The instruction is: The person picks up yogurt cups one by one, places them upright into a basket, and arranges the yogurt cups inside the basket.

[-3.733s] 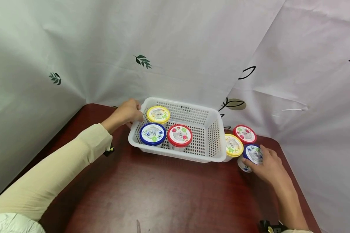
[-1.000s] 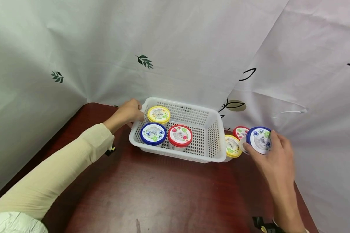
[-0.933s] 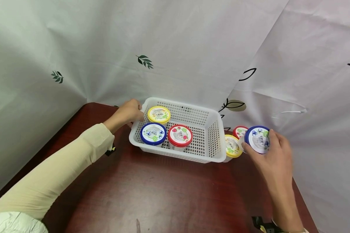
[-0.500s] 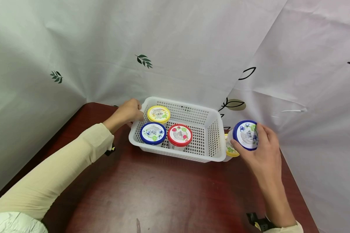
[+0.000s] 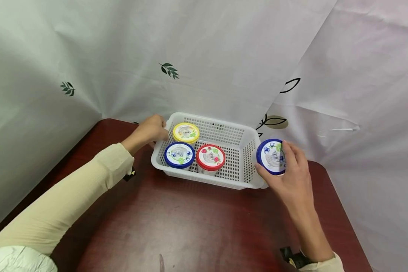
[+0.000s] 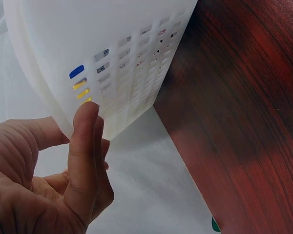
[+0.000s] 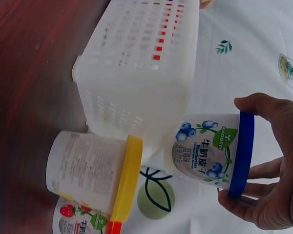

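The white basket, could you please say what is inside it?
Inside the white basket are a yellow-lidded tub, a blue-lidded tub and a red-lidded tub. What lies beneath and within these closed tubs is covered.

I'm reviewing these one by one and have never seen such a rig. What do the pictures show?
There is no robot here: a person works with two bare hands. The wide picture comes from a camera on the head, looking down; the two close ones come from cameras on the wrists, so things look tipped sideways.

On the dark red table stands a white basket holding a yellow-lidded tub, a blue-lidded tub and a red-lidded tub. The left hand grips the basket's left end. The right hand holds a second blue-lidded tub by its lid, off the table, near the basket's right end. The right wrist view shows a second yellow-lidded tub and a second red-lidded tub outside the basket.
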`<action>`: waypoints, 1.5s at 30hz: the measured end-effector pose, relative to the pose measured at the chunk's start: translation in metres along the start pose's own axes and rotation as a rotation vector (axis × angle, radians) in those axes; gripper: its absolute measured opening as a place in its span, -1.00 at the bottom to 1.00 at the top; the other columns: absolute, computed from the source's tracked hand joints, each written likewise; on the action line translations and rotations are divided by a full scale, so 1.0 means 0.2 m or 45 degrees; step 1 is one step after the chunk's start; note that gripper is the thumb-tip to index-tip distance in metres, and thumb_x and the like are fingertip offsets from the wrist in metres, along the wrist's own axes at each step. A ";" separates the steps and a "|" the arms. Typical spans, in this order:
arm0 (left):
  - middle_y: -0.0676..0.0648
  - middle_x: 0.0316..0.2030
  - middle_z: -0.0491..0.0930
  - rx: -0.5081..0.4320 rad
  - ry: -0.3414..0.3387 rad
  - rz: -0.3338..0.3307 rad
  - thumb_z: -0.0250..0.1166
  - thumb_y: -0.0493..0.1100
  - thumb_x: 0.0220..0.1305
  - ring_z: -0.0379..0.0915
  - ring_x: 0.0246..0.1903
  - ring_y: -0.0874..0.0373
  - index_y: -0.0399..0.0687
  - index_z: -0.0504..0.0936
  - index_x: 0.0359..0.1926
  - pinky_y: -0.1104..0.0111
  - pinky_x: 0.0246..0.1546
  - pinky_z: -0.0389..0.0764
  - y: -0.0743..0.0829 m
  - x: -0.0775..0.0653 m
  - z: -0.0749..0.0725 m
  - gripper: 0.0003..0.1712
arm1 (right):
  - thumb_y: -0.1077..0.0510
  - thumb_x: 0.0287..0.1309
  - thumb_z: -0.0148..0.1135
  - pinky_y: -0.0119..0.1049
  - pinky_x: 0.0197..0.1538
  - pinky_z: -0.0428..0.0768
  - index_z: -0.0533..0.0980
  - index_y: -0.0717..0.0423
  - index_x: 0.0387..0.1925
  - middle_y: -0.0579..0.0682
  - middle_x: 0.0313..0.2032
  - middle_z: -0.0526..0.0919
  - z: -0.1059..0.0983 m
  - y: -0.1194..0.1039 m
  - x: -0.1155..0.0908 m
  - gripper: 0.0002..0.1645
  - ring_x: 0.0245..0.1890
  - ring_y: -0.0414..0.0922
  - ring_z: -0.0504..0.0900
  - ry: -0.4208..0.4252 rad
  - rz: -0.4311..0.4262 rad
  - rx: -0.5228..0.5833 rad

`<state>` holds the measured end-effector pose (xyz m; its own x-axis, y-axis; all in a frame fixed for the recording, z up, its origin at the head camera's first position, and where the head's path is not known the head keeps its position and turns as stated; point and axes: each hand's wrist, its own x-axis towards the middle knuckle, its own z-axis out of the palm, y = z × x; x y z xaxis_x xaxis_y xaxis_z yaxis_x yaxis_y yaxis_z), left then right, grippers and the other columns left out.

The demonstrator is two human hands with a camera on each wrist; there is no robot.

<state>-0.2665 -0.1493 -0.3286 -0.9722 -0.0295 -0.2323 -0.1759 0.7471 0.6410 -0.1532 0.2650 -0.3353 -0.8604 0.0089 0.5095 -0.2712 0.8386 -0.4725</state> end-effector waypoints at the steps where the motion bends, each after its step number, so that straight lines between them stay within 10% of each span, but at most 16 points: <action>1: -0.44 0.08 0.69 0.001 0.001 -0.001 0.36 -0.32 0.40 0.84 -0.06 -0.26 -0.35 0.50 0.00 0.08 -0.31 0.91 0.00 0.00 0.00 -0.73 | -0.09 0.06 0.78 0.38 0.32 0.59 0.42 0.20 0.64 0.29 0.51 0.50 0.01 0.00 0.00 0.21 0.40 0.33 0.55 0.001 -0.004 0.005; 30: -0.47 0.08 0.69 0.011 -0.023 0.003 0.37 -0.31 0.40 0.84 -0.06 -0.28 -0.37 0.46 0.03 -0.01 -0.19 0.92 0.00 0.00 0.00 -0.68 | -0.45 0.23 0.56 0.38 0.48 0.61 0.23 0.12 0.76 0.29 0.65 0.34 0.18 -0.09 0.05 0.34 0.50 0.31 0.49 -0.543 0.069 -0.157; 45: -0.39 -0.05 0.67 0.015 -0.027 0.024 0.36 -0.32 0.39 0.82 -0.21 -0.16 -0.20 0.35 -0.22 0.11 -0.35 0.89 -0.01 0.01 0.00 -0.72 | -0.48 0.11 0.63 0.31 0.44 0.66 0.40 0.22 0.65 0.31 0.57 0.49 0.27 -0.05 0.14 0.33 0.47 0.32 0.60 -0.679 -0.070 -0.269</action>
<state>-0.2687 -0.1504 -0.3297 -0.9717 -0.0013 -0.2360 -0.1556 0.7554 0.6365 -0.1972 0.2270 -0.3549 -0.9610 -0.2674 0.0704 -0.2764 0.9212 -0.2739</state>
